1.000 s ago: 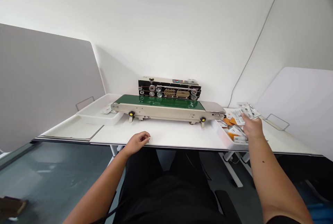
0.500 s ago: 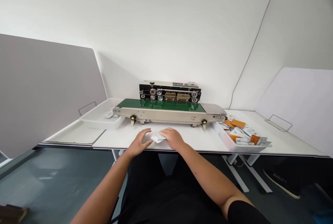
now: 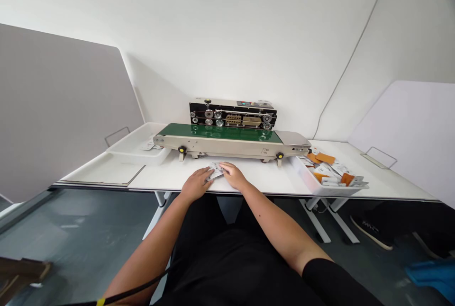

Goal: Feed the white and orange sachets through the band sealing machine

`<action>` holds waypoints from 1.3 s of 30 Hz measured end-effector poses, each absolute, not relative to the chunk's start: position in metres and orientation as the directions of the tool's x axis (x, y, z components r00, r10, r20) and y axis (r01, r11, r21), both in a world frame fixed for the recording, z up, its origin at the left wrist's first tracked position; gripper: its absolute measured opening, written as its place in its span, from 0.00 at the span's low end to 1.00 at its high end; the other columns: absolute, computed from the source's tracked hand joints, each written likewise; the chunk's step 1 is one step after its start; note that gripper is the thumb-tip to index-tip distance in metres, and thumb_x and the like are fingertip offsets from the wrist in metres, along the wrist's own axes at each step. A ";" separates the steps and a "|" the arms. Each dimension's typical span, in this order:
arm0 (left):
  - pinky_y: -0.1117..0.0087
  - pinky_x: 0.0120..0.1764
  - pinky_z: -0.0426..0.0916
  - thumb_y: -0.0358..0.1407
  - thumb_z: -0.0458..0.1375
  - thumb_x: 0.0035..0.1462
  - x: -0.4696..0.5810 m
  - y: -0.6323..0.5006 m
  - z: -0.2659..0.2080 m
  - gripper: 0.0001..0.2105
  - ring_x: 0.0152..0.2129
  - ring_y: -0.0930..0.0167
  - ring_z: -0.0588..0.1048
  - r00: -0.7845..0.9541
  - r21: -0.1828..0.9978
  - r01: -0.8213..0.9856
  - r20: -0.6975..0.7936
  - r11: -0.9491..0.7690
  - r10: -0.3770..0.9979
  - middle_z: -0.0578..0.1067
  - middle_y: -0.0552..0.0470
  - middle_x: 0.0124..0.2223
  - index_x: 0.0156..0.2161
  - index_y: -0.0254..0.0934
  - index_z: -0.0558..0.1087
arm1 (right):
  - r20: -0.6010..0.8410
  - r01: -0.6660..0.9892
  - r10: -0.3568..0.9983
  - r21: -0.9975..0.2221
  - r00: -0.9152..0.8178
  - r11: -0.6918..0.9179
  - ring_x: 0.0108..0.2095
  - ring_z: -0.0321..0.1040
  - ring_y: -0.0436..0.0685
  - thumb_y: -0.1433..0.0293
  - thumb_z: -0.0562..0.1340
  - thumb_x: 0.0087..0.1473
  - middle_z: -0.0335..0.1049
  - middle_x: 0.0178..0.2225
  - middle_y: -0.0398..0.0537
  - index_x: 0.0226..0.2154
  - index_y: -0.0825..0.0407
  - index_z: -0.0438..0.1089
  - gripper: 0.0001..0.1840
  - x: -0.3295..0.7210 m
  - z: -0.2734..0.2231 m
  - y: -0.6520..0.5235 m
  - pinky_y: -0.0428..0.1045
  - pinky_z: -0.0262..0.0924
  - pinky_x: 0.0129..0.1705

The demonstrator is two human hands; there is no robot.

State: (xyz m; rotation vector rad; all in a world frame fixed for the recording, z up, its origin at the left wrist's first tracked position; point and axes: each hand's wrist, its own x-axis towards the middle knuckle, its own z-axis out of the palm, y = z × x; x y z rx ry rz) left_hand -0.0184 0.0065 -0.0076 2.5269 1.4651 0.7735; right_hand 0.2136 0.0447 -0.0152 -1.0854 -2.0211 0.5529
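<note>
A small white-and-grey printed packet [image 3: 215,171] is between my hands, just above or on the white tabletop near its front edge. My left hand [image 3: 195,184] has its fingers closed on the packet's left side. On the other side, my right hand [image 3: 232,175] grips the packet's right edge with thumb and fingers. The fingertips partly cover the packet, so its full outline is hidden. Directly beyond the hands stands a sealing machine [image 3: 220,147] with a green conveyor belt [image 3: 220,132].
At right, a white bin [image 3: 306,183] holds several white and orange packets [image 3: 325,158]. A shallow white tray [image 3: 124,154] with a few packets stands at left, behind a flat board [image 3: 103,173]. Grey partitions [image 3: 64,107] flank the table [image 3: 270,180]. A shoe [image 3: 371,232] shows below.
My left hand has come in from beside the packet and closed on it. The packet now shows a greyer, printed face. The camera view has tipped slightly downward.
</note>
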 end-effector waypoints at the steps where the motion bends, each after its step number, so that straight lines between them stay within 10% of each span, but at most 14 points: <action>1: 0.51 0.65 0.58 0.44 0.57 0.64 -0.018 0.006 -0.007 0.25 0.63 0.54 0.65 0.393 0.360 0.777 0.363 -0.516 0.845 0.66 0.45 0.68 0.64 0.43 0.69 | 0.441 0.495 0.830 -0.666 -0.342 0.558 0.63 0.60 0.60 0.72 0.53 0.61 0.68 0.61 0.50 0.58 0.49 0.71 0.25 0.214 -0.014 0.043 0.59 0.50 0.68; 10: 0.53 0.66 0.56 0.46 0.64 0.57 -0.022 -0.003 -0.002 0.33 0.65 0.54 0.61 0.348 0.401 0.752 0.432 -0.523 0.832 0.63 0.42 0.68 0.65 0.39 0.65 | 0.567 0.360 0.821 -0.754 -0.068 0.550 0.53 0.70 0.63 0.62 0.55 0.64 0.75 0.51 0.52 0.52 0.48 0.74 0.19 0.221 -0.012 0.027 0.58 0.62 0.60; 17: 0.57 0.55 0.66 0.49 0.59 0.61 -0.030 -0.020 0.014 0.32 0.47 0.59 0.75 0.422 0.504 0.622 0.429 -0.599 0.799 0.77 0.42 0.53 0.66 0.38 0.61 | 0.208 0.140 0.862 -0.943 -0.463 0.303 0.43 0.76 0.62 0.55 0.67 0.53 0.78 0.45 0.52 0.47 0.52 0.77 0.24 0.214 -0.017 0.036 0.55 0.70 0.45; 25: 0.67 0.44 0.71 0.46 0.60 0.60 -0.034 -0.017 0.013 0.17 0.35 0.66 0.79 0.481 0.773 0.435 0.234 -0.461 0.845 0.80 0.52 0.36 0.50 0.40 0.69 | 0.167 0.261 0.855 -0.908 -0.491 0.327 0.41 0.74 0.60 0.59 0.69 0.51 0.79 0.41 0.48 0.43 0.50 0.80 0.18 0.215 -0.012 0.032 0.52 0.68 0.43; 39: 0.68 0.39 0.70 0.50 0.62 0.57 -0.032 -0.016 0.010 0.17 0.32 0.67 0.77 0.485 0.860 0.354 0.166 -0.367 0.859 0.80 0.52 0.33 0.42 0.39 0.70 | 0.179 0.315 0.819 -0.862 -0.544 0.398 0.40 0.73 0.58 0.59 0.69 0.52 0.78 0.40 0.47 0.41 0.49 0.80 0.16 0.212 -0.007 0.025 0.49 0.66 0.40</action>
